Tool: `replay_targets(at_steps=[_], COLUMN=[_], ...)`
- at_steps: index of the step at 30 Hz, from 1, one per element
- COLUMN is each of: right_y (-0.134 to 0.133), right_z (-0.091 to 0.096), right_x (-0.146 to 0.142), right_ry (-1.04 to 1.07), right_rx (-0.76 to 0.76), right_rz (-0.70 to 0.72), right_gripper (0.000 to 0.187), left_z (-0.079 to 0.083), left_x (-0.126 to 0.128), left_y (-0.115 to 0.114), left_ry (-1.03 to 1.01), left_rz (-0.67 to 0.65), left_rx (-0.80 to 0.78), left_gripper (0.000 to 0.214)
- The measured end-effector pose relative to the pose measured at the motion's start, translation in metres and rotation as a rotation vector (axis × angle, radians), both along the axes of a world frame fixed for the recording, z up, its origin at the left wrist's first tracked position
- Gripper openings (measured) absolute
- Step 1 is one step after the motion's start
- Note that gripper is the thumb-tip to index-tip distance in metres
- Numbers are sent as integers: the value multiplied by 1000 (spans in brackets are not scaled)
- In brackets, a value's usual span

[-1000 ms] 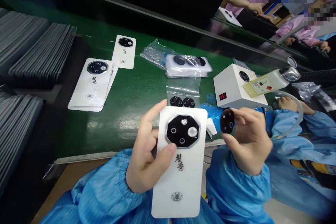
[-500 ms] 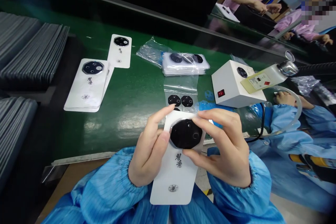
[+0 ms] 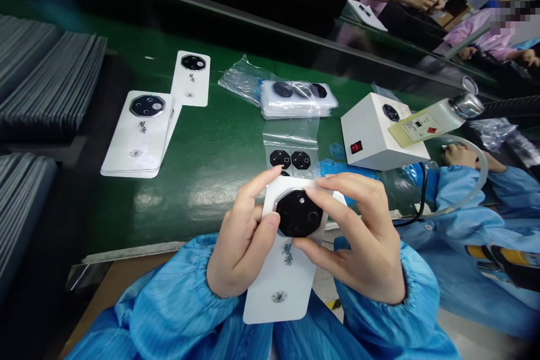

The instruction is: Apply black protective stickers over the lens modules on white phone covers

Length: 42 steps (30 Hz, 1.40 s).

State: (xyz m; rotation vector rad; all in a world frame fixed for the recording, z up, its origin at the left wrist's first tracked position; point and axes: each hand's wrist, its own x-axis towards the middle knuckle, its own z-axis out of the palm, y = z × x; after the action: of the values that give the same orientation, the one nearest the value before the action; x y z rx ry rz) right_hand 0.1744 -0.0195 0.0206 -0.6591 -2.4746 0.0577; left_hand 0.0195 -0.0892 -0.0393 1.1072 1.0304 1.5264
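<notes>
My left hand (image 3: 240,242) grips a white phone back panel (image 3: 280,292) printed with black characters, its thumb at the edge of a black octagonal camera lens plate (image 3: 298,212). My right hand (image 3: 358,242) pinches that plate between thumb and fingers and holds it flat against the panel's upper part. The silver ring around the panel's camera opening shows only at the plate's left edge. Most of the panel's top edge is hidden by my fingers.
Stacked white panels (image 3: 137,135) lie on the green conveyor belt (image 3: 219,191), beside a bagged stack (image 3: 297,98), bagged black plates (image 3: 291,158) and a white switch box (image 3: 371,132). A co-worker's hand (image 3: 458,154) in a blue sleeve rests at right. Dark grey stacks (image 3: 37,73) lie at left.
The black plate has moved from my raised right hand onto the panel. Both hands now hold it there, and since the previous frame the plate has turned slightly.
</notes>
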Motion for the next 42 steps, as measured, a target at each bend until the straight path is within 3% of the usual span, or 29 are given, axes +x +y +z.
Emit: replay_targets(at_steps=[22, 31, 36, 42], right_y=[-1, -1, -2, -6], right_z=[0, 2, 7, 14], right_x=[2, 3, 4, 5], right_ry=[7, -15, -23, -9], right_rx=[-23, -43, -113, -125], right_rz=[43, 40, 29, 26], right_gripper=[42, 41, 41, 42], left_z=[1, 5, 11, 15], left_x=[-2, 1, 4, 6], left_y=[-1, -3, -3, -2], left_ry=[27, -139, -320, -331], left_rz=[-46, -36, -120, -142], left_rx=[-5, -59, -76, -15], left_gripper=[44, 41, 40, 45])
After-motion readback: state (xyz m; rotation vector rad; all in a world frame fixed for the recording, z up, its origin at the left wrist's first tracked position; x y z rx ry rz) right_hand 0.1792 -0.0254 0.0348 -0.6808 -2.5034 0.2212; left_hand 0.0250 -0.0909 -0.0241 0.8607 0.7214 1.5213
